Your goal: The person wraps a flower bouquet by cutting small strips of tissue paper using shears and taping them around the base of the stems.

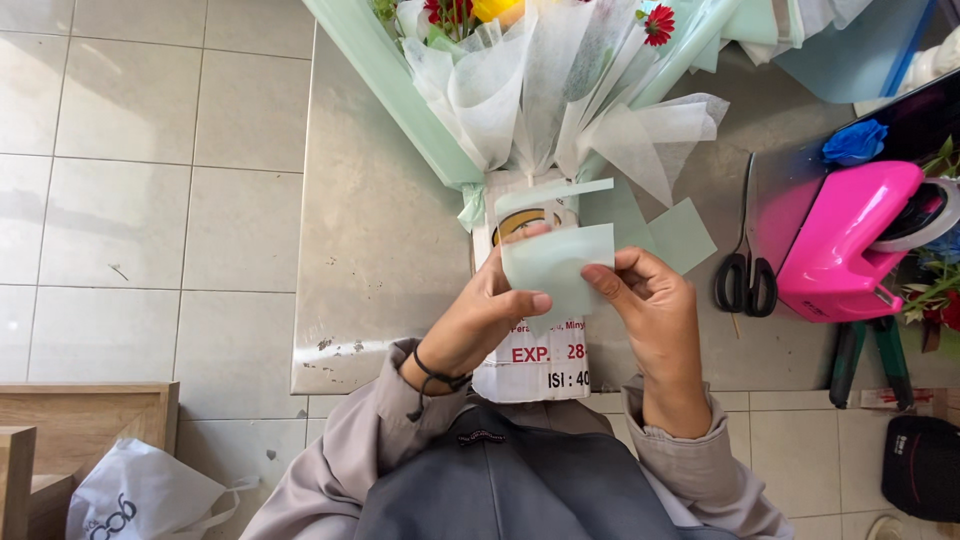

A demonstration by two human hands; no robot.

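Paper piece (556, 265) btwn L hand (480, 320), R hand (650, 300).

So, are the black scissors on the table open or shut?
Shut. The black scissors lie flat on the metal table, blades together in one thin line, beside the pink tape dispenser.

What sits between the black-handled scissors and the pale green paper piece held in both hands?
Head view: the right hand and a loose pale green paper square on the metal table.

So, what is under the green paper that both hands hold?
Under the green paper piece, held by the left hand and right hand, stands a white printed container holding the bouquet. Its middle is covered.
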